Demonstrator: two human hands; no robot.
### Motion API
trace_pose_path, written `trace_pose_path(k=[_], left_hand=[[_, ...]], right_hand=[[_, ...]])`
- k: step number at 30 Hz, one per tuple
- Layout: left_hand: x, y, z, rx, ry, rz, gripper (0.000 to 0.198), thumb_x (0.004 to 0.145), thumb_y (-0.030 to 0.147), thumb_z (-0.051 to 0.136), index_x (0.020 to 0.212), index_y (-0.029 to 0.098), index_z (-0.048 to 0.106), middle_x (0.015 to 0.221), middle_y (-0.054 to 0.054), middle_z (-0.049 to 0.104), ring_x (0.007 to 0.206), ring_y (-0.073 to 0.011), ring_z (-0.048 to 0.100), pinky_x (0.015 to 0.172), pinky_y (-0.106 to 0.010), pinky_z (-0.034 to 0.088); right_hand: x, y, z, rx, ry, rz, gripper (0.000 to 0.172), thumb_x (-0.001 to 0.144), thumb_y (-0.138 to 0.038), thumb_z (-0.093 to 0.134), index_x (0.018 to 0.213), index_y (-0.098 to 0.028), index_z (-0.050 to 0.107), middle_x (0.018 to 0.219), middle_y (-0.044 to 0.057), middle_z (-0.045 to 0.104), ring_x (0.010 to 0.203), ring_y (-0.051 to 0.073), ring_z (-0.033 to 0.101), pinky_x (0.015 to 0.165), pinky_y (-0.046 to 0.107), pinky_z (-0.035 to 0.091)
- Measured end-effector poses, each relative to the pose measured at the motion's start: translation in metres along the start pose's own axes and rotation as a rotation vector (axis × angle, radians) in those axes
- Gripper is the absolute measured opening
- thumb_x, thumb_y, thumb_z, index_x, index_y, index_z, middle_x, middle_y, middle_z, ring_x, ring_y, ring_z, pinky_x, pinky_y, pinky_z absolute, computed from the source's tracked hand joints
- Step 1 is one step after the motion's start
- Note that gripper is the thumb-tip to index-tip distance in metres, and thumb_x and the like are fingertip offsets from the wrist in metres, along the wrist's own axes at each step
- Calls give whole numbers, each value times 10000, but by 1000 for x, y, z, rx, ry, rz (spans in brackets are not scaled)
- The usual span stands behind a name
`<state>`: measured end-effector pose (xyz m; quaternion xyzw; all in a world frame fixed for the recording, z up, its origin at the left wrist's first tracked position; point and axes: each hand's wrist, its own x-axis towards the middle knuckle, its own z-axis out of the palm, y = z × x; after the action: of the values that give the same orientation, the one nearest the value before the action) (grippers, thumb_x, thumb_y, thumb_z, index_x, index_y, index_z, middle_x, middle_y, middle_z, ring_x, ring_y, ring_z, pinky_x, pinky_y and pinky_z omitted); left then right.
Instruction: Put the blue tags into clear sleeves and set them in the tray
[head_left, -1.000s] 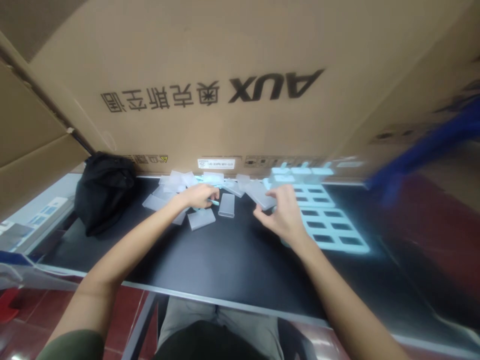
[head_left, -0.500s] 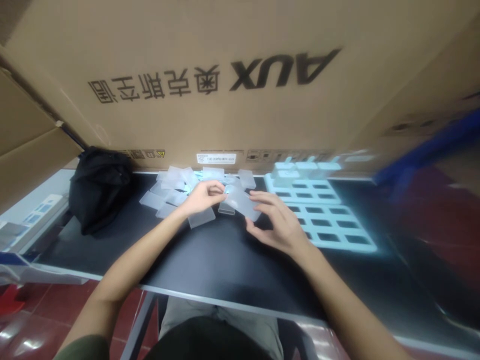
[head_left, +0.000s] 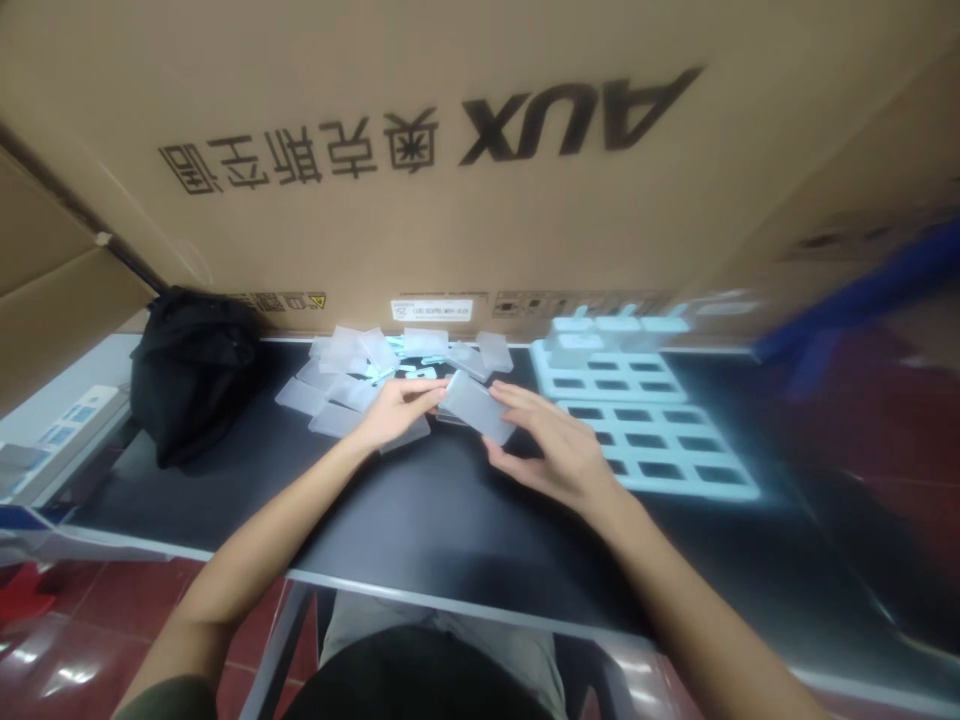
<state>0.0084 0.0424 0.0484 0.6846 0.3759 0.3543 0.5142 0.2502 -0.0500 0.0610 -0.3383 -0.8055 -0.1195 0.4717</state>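
Observation:
Between my two hands, above the black tabletop, is a translucent popsicle mold [head_left: 480, 412], tilted, with a light-blue edge at its upper left end. My left hand [head_left: 397, 410] pinches that end between thumb and fingers. My right hand [head_left: 553, 440] grips the opposite end, thumb below and fingers above. Behind my left hand lies a loose pile of clear mold cups [head_left: 304, 395], mixed with small light-blue stick lids [head_left: 382, 372]. Another cup beneath the held mold is mostly hidden.
Two light-blue slotted racks [head_left: 701, 488] lie on the right; several capped molds [head_left: 576, 338] stand in the farther one. A black cloth bag [head_left: 191, 380] sits at left beside a white box [head_left: 67, 440]. A large cardboard box [head_left: 315, 240] walls off the back.
The mold has turned in my hands, so its light-blue end now shows by my left fingers. My left hand has shifted slightly; my right keeps its grip.

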Motion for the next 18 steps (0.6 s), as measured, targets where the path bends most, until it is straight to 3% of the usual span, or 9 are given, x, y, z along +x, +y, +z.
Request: trace_pose_path(k=[5,8,10,15,18], left_hand=[[-16,3,14,-30,66,-3,580,849,516,785,1334,206,720,1224,-96,782,1013,-273,750,976,-429,597],[-27,3,28,-41,130,-18,674,850,465,799,1449,212,620,1165,-78,802,1000,-267,762,1019,-449,588],[-31,4,34,-54,205,14,618,866,446,786,1417,202,650,1177,-88,796,1000,-264,762,1016,-447,595],[-41,13,19,92,319,317,330,893,322,777,1213,241,789,1242,-103,765,1103,-248,733,982,-389,607],[-58,17,1,282,309,525,302,895,193,764,1188,256,796,1185,-100,778,1062,-220,742,972,-377,602]], right_hand=[[1,-3,2,55,8,16,386,824,-93,745,1171,-191,607,1267,155,739,1213,279,705,982,416,654],[0,-8,6,67,15,24,402,829,-91,754,1190,-189,607,1274,156,736,1222,281,700,987,413,652],[-2,-11,10,67,20,33,424,832,-92,758,1213,-193,603,1287,153,730,1233,281,694,990,418,649],[0,-10,17,178,-25,11,421,880,-180,749,1263,-195,575,1324,182,699,1207,281,697,955,456,634],[10,3,27,219,-65,52,232,951,-205,642,1178,-189,599,1154,146,740,1055,255,714,884,434,607]])
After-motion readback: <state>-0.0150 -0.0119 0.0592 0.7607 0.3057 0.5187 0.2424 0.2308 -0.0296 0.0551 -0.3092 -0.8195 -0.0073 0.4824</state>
